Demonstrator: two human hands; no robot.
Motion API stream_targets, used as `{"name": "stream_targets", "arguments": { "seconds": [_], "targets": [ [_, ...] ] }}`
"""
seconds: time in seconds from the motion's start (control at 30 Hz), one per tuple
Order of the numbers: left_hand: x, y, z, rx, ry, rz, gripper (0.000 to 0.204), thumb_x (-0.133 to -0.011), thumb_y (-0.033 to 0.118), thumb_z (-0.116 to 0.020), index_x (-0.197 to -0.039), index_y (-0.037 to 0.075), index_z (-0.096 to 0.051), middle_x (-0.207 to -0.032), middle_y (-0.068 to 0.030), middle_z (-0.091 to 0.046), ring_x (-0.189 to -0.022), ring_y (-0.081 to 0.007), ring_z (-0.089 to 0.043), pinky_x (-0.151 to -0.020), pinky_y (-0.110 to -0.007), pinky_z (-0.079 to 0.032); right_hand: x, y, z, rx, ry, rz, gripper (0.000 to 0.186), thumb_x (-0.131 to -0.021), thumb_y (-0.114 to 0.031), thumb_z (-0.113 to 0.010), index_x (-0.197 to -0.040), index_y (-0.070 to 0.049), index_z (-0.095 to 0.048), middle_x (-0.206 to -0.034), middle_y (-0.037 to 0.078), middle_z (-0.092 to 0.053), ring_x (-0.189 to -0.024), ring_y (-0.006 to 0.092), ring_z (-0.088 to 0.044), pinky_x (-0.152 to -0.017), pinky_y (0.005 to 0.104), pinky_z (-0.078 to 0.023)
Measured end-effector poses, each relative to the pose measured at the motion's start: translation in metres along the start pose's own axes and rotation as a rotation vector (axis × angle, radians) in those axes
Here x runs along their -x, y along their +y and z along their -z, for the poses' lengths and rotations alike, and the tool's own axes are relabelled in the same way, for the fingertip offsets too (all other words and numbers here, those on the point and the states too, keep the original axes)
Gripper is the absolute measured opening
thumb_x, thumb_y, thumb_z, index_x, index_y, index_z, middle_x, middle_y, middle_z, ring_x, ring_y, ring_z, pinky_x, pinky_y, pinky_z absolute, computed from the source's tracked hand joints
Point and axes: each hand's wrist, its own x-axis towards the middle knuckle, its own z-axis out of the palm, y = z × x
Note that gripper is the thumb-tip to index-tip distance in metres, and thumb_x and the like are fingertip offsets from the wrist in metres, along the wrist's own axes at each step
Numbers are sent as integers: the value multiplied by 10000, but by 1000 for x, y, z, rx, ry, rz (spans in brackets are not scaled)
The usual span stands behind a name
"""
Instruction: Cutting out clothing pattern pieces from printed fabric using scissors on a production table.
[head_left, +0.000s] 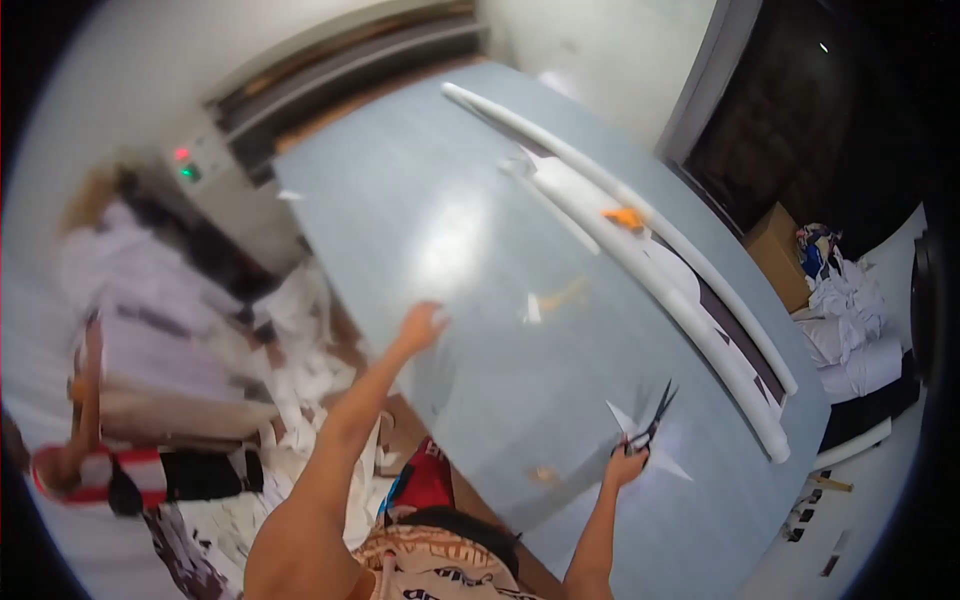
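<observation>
Seemingly readying a cut, clamping scissors (pixel 657 415) in the right hand (pixel 627 466) toward the right edge of the counter (pixel 480 400), hovering the left hand (pixel 423 328), with unreadable grip, over the front edge; likely needing a white scrap (pixel 622 417) steadied.

Scissors (pixel 655 424): metal-looking blades. Tabletop (pixel 540 385): smooth, glossy. Rolls (pixel 668 302): smooth, paper-like. Box (pixel 778 258): matt cardboard.
</observation>
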Motion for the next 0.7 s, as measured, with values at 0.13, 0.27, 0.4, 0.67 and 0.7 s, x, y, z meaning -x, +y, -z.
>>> {"name": "stream_targets", "arguments": {
  "seconds": [0.13, 0.27, 0.4, 0.67, 0.7],
  "targets": [
    [-261, 8, -98, -95, -22, -136, 587, -896, 434, -712, -1355, 85, -598, -1506, -257, -444, -1367, -439, -440, -1082, -526, -430, 63, -10, -20, 283, 46, 35, 718, -874, -337, -789, -1398, 56, -497, -1305, 273, -608, -1169, 435, -607, -998, 455, -475],
    [-451, -6, -157, -188, 103, -69, 855, -825, 587, -736, -1500, 140, -461, -1587, -267, -319, -1424, -481, -349, -1050, -621, -417, 215, -42, 21, 236, -119, -180, 724, -902, -291, -771, -1441, 76, -457, -1380, 300, -552, -1261, 440, -559, -1051, 439, -457],
    [-551, -12, -183, -284, 63, -200, 1003, -717, 758, -722, -1516, 213, -458, -1622, -239, -265, -1489, -466, -251, -1067, -701, -345, 315, -53, 71, 439, -232, -105, 636, -910, -492, -733, -1345, -42, -618, -1209, 231, -692, -819, 282, -679, -694, 510, -537],
    [-418, -62, -146, -45, -85, -389, 394, -1026, 242, -552, -1417, 223, -597, -1591, -171, -383, -1479, -423, -311, -1177, -580, -265, 320, -60, 84, 774, -157, -292, 641, -933, -379, -727, -1390, 27, -536, -1273, 257, -635, -1035, 360, -630, -885, 483, -491],
    [-368, -53, -130, -7, -126, -410, 412, -1018, 231, -549, -1423, 160, -586, -1614, -169, -349, -1490, -420, -295, -1183, -576, -252, 320, -59, 94, 811, -113, -329, 642, -935, -365, -727, -1396, 35, -525, -1281, 261, -628, -1062, 370, -623, -909, 479, -485]
  ]
}}
